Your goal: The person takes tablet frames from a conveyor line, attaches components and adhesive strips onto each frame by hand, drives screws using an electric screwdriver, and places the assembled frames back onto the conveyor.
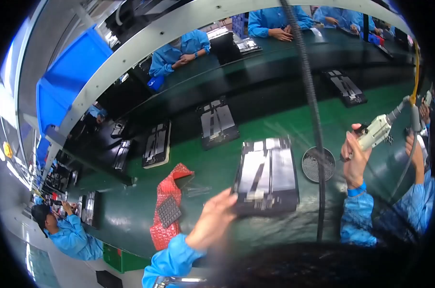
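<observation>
My left hand (211,217) has its thumb and fingers closed on the left edge of an opened tablet (268,175). Its inner side faces up, with silvery battery blocks and dark ribbon strips showing. Over on the right, my right hand (355,156) grips a cream-coloured electric screwdriver (375,132), whose cord runs up to the right. A blue band circles that wrist. The tip of the screwdriver cannot be made out. Between the tablet and my right hand lies a round grey dish (318,164) with a dotted surface.
Red bubble wrap (165,235) and a black gridded piece (168,212) lie left of my hand. Beyond are more opened tablets (217,122) on the green and black belt. A dark hose (307,81) hangs in front. A co-worker's hand (415,149) is close on the right.
</observation>
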A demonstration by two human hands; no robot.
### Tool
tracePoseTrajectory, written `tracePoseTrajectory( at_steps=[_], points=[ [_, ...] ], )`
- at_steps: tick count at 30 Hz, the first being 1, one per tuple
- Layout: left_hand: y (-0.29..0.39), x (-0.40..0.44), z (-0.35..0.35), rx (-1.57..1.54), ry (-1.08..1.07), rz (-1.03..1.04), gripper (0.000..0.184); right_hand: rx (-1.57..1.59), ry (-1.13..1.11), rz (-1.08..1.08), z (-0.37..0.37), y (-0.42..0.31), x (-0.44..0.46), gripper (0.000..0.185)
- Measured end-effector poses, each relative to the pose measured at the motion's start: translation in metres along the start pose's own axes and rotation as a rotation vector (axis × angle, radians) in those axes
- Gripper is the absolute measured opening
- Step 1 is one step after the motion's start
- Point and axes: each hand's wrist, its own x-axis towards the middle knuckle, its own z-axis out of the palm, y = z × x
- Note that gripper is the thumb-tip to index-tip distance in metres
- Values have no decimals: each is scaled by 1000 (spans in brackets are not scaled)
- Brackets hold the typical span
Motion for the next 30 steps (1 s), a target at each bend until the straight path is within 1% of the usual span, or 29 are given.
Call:
tracePoseTrajectory(
  at_steps=[1,2,4,6,7,9,10,11,13,15,16,17,18,19,20,21,22,23,25,27,28,29,30],
  points=[
    [11,20,4,7,-56,16,46,-7,17,11,-7,-1,0,29],
    [15,48,8,63,-72,79,45,-6,23,10,-6,-1,1,29],
    [13,131,9,169,-142,185,40,-36,13,-26,-7,8,-3,30],
    [20,198,29,275,8,202,40,-114,-8,-16,-7,13,-9,30],
    [23,222,36,386,82,229,42,-128,-26,-26,-6,16,-10,29],
    [-11,308,7,596,360,519,49,-108,3,25,-4,21,-13,30],
    [-1,292,16,746,362,545,54,-136,-23,72,-5,18,-13,30],
    [17,275,14,901,351,569,59,-119,-50,43,-5,15,-13,31],
    [39,276,-24,1338,302,685,65,-105,-4,22,-5,14,-10,31],
    [73,234,-47,1658,420,860,80,-78,21,-1,-6,14,-6,32],
    [79,230,-80,1740,530,779,98,-62,4,-7,-12,17,-3,33],
    [90,228,-111,1706,463,508,112,-77,-9,-3,-17,18,-1,33],
    [84,228,-148,1579,439,450,117,-27,-2,44,-17,20,-1,34],
    [72,232,-181,1368,318,512,111,24,7,90,-17,21,-1,35],
    [68,230,-192,1525,353,441,103,2,-16,57,-17,24,0,35],
    [59,225,-191,1511,447,500,93,-16,-36,27,-19,28,1,35],
    [57,218,-180,1499,454,534,84,-26,-40,32,-19,29,2,34],
    [55,209,-163,1545,537,541,78,-30,-42,41,-18,32,0,33],
    [54,218,-172,1465,526,767,79,-59,-40,37,-16,31,0,31],
    [62,216,-160,983,487,683,80,-59,-43,48,-19,34,1,31],
    [71,210,-149,610,370,444,81,-67,-44,68,-20,33,1,31],
    [79,214,-150,347,333,335,68,-70,-44,59,-22,33,3,30],
    [85,217,-154,236,235,251,59,-74,-44,57,-23,34,3,30]
  ],
)
